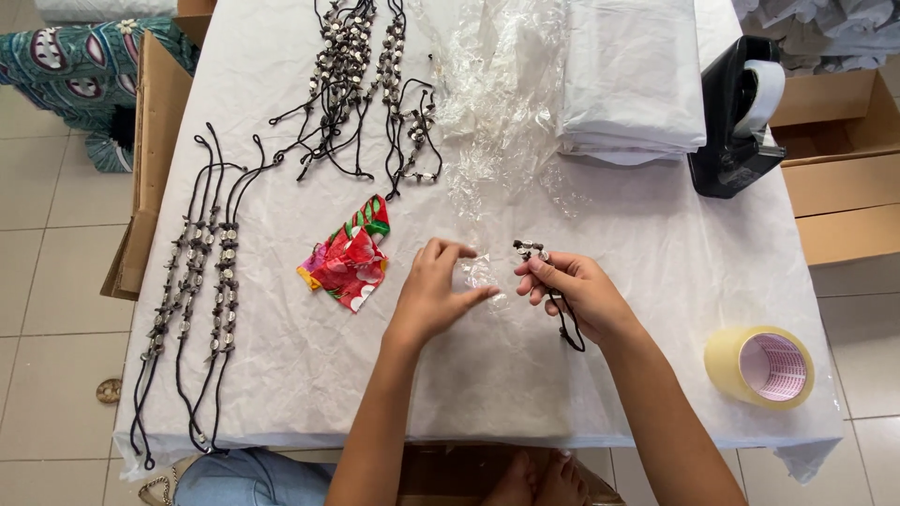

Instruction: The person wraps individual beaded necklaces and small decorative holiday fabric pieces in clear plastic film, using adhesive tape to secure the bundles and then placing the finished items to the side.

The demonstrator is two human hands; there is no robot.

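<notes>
fingers of the right hand (574, 286) are clamped on a beaded cord bracelet (532, 251), its black ends dangling below the palm. left hand (436, 286), fingers spread, pins a small clear bag (480, 274) flat on the white table cover (656, 234). more bracelets (192, 281) lie in rows at left, beside a patterned cloth scrap (352, 258).

Small craft packing spot in a tiled room.
Shown by beaded cord necklaces (192, 281) laid in rows on a paper-covered table (656, 244), tape dispenser (741, 117), tape roll (761, 365), cardboard boxes (844, 178), clear bags (502, 103).
</notes>
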